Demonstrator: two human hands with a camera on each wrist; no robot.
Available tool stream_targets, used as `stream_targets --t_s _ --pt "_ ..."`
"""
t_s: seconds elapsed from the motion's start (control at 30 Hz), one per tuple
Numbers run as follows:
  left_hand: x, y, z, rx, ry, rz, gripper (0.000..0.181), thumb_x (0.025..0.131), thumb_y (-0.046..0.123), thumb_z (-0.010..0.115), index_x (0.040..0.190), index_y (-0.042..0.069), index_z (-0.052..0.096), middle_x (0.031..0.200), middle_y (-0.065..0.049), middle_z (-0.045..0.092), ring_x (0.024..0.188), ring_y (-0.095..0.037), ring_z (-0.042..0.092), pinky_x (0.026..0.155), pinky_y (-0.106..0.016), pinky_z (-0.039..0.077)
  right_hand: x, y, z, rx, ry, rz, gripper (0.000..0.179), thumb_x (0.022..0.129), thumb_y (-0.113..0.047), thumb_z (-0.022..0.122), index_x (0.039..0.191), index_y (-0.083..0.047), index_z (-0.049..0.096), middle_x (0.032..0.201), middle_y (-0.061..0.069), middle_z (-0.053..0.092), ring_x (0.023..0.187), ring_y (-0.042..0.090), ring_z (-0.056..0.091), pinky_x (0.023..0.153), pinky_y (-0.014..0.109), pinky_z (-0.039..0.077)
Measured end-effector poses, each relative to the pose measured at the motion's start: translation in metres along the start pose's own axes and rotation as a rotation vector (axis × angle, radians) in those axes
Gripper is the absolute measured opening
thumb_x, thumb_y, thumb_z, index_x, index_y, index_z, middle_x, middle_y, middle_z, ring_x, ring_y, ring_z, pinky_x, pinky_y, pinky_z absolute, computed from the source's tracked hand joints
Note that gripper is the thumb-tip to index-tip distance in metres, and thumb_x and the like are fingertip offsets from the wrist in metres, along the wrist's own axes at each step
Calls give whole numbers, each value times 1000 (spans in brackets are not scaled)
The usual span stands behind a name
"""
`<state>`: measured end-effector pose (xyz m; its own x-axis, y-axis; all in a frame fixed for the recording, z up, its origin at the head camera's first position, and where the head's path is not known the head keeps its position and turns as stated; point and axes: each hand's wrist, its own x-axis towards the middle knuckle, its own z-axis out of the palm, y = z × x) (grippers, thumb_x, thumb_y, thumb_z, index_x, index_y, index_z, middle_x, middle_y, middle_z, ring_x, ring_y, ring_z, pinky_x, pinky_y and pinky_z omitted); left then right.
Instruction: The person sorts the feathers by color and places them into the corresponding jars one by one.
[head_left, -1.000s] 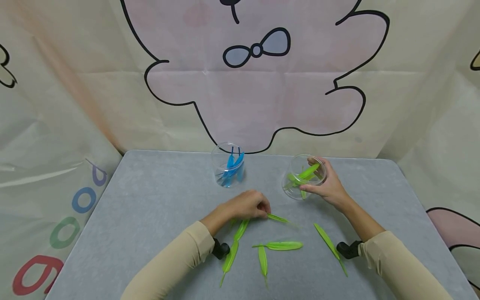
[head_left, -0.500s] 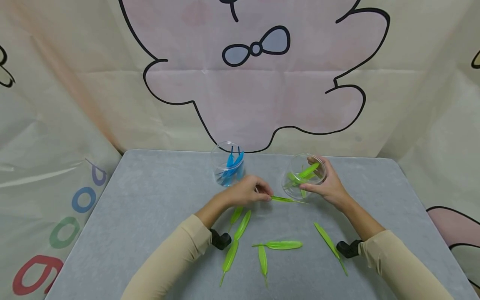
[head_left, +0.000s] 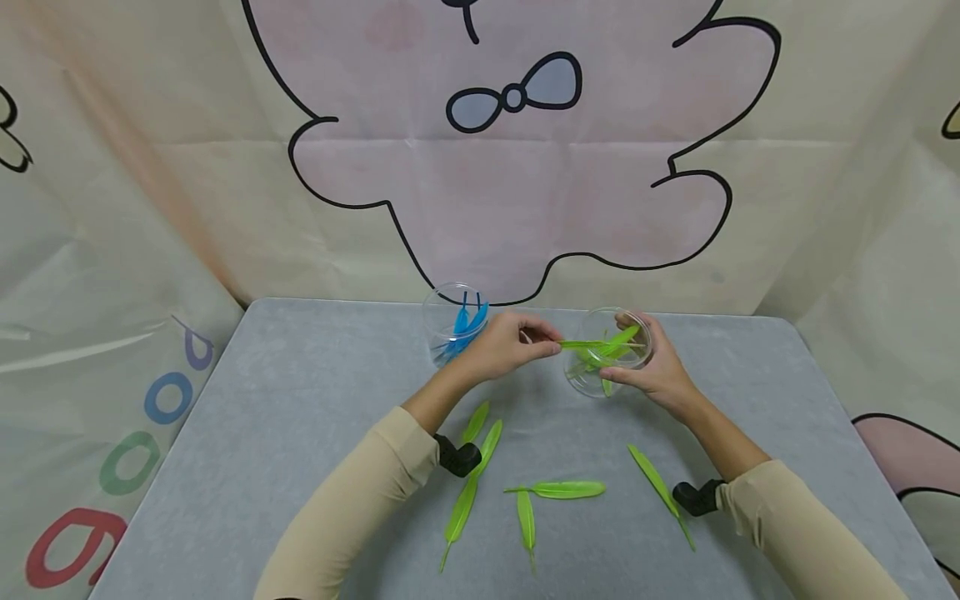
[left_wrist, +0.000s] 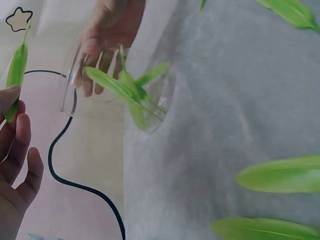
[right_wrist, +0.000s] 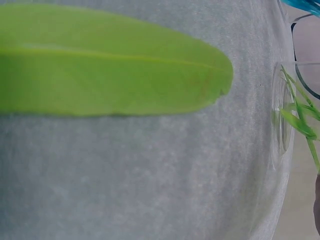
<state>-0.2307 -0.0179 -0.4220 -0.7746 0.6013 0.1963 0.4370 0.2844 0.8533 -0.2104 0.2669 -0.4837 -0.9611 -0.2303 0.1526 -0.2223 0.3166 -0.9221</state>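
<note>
Between thumb and fingers, my left hand [head_left: 512, 343] pinches a green feather [left_wrist: 17, 69] by its vaned end. In the head view that feather points right, its quill over the mouth of a clear plastic cup [head_left: 573, 377]. My right hand [head_left: 651, 367] grips this cup around its side near the rim and tilts it. Several green feathers [left_wrist: 112, 82] lie inside the cup. On the table, several more green feathers [head_left: 568, 491] lie scattered in front of the hands. One feather [right_wrist: 115, 62] fills much of the right wrist view.
Behind the left hand stands a second clear cup [head_left: 435, 321] with blue feathers [head_left: 467, 327] in it. The grey table [head_left: 315, 375] ends at a printed cloth backdrop [head_left: 495, 200]. A lone green feather [head_left: 654, 477] lies by the right forearm.
My left hand has lifted a green feather off the table and carried it up and away from me to the tilted cup's mouth. The right hand and its cup have stayed in place.
</note>
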Motion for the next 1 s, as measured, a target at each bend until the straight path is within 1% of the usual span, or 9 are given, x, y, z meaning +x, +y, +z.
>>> stream_targets --t_s 0.17,0.23,0.37,0.53,0.67,0.83,1.0 --pt "14 3 -2 -8 63 29 11 93 12 71 99 5 77 89 -2 72 81 -12 63 74 -26 54 0 1 -1 18 5 15 94 77 3 83 152 -7 26 151 19 34 142 36 29 114 59 22" --pt "19 4 -2 -12 78 27 11 93 11 71 99 4 76 90 -2 72 81 -12 63 73 -25 54 0 1 -1 16 7 25 94 77 2 83 151 -8 27 150 19 34 142 37 29 114 59 22" --pt "26 7 -3 -19 91 10 13 94 12 70 102 4 76 92 -4 72 82 -14 63 70 -24 53 0 1 -1 3 9 18 92 77 2 83 150 -8 28 150 20 35 142 36 30 114 59 22" --pt "34 9 -4 -16 104 -3 13 94 12 70 102 3 76 92 -5 71 82 -14 62 68 -24 52 1 2 -1 10 2 -12 91 78 2 83 150 -6 28 151 17 35 141 35 30 114 60 21" --pt "39 10 -5 -5 107 -16 13 94 12 70 101 3 76 92 -6 71 82 -15 63 69 -22 52 0 2 -1 20 0 -21 93 77 4 82 151 -4 26 152 17 35 141 35 29 113 61 21" --pt "43 11 -4 15 92 -40 13 94 11 70 101 2 76 94 -7 72 82 -15 64 71 -21 52 0 1 -1 25 7 -21 93 77 5 83 151 -4 27 151 16 36 140 34 30 113 61 22" --pt "46 11 -4 92 70 -49 12 95 13 69 101 5 76 95 -4 72 83 -13 63 72 -19 51 0 0 -1 30 4 -15 94 77 4 83 151 -5 27 151 20 35 141 35 30 113 60 22"
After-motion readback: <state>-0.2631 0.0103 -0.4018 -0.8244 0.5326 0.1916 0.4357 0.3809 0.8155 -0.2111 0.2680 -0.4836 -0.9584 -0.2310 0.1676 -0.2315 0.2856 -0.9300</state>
